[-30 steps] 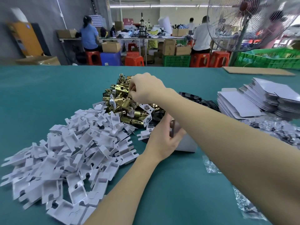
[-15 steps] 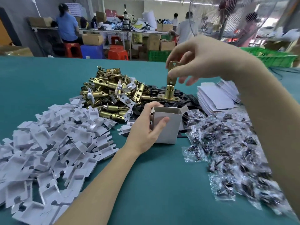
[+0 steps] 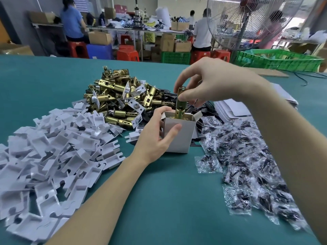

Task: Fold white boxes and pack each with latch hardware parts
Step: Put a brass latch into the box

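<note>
While the left hand (image 3: 155,137) is gripping the upright white box (image 3: 178,135) on the table, the right hand (image 3: 210,82) is pinching a brass latch (image 3: 180,105), its lower end entering the open top; next, probably lowering straight, then releasing.

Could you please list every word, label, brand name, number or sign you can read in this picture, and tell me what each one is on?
None can be read.
White box, held by the left hand: its visible faces are blank.
Brass latch, pinched by the right hand: no stamp shows.
Flat white box blanks: plain.
Clear screw bags: no print visible.
Cardboard cartons in the background: any markings are too small and blurred to read.
</note>
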Demonstrator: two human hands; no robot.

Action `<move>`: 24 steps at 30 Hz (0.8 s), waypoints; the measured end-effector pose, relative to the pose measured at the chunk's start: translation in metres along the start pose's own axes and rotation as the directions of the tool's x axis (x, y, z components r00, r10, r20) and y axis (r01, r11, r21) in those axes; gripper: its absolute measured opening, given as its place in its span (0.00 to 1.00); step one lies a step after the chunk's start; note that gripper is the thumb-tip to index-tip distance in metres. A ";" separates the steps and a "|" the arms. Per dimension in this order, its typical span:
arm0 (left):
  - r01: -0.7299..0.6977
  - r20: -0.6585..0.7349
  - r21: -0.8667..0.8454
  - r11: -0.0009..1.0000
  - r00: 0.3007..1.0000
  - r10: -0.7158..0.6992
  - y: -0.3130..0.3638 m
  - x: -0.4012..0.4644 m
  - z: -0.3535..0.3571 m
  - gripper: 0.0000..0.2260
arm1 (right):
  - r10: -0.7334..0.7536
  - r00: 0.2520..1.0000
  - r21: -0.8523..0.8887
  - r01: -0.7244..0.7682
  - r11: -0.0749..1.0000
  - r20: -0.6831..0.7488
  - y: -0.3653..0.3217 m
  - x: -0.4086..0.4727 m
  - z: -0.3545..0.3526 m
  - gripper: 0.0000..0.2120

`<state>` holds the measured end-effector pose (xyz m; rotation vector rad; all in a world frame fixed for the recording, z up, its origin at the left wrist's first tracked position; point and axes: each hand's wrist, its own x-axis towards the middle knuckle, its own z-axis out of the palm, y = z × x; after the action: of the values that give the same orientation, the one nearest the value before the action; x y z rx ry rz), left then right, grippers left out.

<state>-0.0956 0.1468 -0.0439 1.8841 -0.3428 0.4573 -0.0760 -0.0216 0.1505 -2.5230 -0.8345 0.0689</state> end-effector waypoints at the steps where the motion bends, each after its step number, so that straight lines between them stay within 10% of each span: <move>1: -0.003 0.000 -0.004 1.000 1.000 0.003 0.000 0.000 0.000 0.21 | 0.008 1.000 -0.012 -0.008 1.000 0.015 -0.001 0.001 0.005 0.06; 18: -0.081 0.091 0.257 0.963 0.994 0.059 -0.004 0.001 -0.013 0.39 | 0.090 0.989 -0.153 -0.108 0.982 -0.119 -0.001 -0.004 0.054 0.03; 24: -0.058 0.133 0.164 0.985 0.990 0.036 -0.004 0.000 -0.011 0.39 | 0.203 0.978 -0.230 -0.186 0.955 0.051 -0.001 -0.005 0.052 0.08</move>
<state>-0.0959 0.1584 -0.0436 2.0792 -0.4482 0.4064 -0.0905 -0.0016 0.1047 -2.8259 -0.6496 0.1414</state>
